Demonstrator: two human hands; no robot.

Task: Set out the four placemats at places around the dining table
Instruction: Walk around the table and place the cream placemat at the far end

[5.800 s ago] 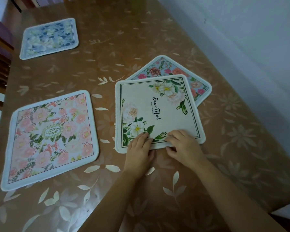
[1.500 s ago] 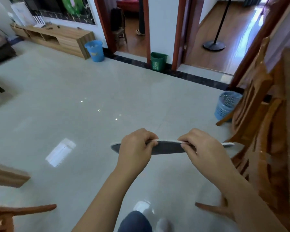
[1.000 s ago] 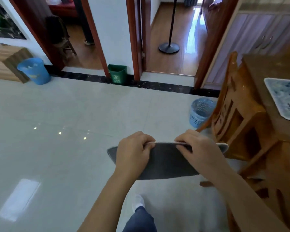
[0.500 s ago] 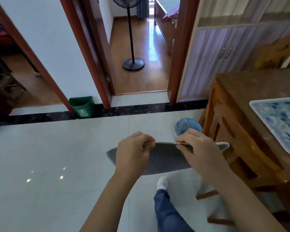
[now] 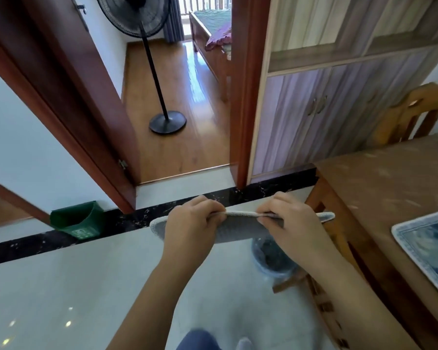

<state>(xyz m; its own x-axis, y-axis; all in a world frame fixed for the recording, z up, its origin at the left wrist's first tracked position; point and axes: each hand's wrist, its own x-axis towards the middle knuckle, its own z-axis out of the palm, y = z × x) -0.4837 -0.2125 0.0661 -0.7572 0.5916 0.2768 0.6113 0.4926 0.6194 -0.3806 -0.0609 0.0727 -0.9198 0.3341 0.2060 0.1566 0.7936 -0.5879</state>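
A placemat (image 5: 240, 229), pinched by both hands (image 5: 192, 223) (image 5: 292, 221) beyond the surface's (image 5: 379, 188) corner, could sag and snag that edge.

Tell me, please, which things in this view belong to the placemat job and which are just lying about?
Part of the job:
- grey-backed placemat, pinched by left hand and right hand
- blue floral placemat, lying on the table
- dining table

Just about:
- green bin
- blue basket
- standing fan
- wooden chair
- cupboard
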